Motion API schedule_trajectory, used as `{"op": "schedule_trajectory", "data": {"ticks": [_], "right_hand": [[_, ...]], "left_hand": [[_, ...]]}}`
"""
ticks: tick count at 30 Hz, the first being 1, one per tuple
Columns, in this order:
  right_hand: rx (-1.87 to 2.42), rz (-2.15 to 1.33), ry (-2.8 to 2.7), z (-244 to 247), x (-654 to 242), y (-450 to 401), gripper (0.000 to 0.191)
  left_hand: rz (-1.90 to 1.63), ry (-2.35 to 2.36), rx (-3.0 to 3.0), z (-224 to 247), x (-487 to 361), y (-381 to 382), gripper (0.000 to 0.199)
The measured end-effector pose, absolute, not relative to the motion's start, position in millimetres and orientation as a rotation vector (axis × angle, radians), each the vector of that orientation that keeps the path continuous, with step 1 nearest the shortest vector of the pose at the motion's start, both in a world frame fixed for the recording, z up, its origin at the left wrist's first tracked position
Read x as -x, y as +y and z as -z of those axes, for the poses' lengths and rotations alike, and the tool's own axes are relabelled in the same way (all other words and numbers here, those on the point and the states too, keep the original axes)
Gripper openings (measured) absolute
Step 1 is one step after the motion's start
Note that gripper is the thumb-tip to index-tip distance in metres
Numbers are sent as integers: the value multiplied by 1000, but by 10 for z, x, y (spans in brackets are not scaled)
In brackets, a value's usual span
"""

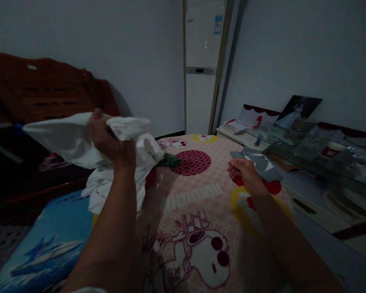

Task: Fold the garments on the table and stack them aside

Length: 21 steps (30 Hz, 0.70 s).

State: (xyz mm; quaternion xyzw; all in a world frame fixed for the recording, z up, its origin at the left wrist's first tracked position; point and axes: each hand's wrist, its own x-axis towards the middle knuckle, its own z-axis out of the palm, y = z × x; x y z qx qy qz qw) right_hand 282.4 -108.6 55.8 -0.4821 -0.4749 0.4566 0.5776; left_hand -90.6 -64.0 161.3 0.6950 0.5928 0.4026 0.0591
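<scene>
My left hand [108, 138] is closed around a bunched white cloth [61, 136], raised over the left side of the table. One end of the cloth sticks out leftward, somewhat blurred, and more white fabric hangs below in loose folds. A dark green crumpled piece [170, 160] lies beside the white fabric on the table. Over the table's right side, my right hand [244, 171] has its fingers loosely bent and shows nothing in them. Just beyond it lies a flat grey and white folded cloth [262, 165]; whether the hand touches it I cannot tell.
A pink patterned cloth [198, 219] with cartoon figures covers the table. To the right stands a glass-topped cabinet [308, 158] with a paper cup [332, 149], a photo [299, 110] and papers. A wooden bench [49, 93] and a blue printed cushion [49, 240] are at left.
</scene>
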Motion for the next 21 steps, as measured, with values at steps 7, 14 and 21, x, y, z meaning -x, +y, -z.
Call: {"op": "schedule_trajectory", "data": {"ticks": [7,14,21], "right_hand": [[1315,-920,-1065,-415,-2987,-998,23],[2124,192,-1231,-208,-3759,-1132,24],[2526,304,-1610,-109,-3833,-1197,28]], "left_hand": [[-1091,2385,-1824,-1187,1365,-789,21],[-1006,2614,-1640,-1043,2091,-719,26],[-1882,2101,-2188,-1282,1400,-1031,51]]}}
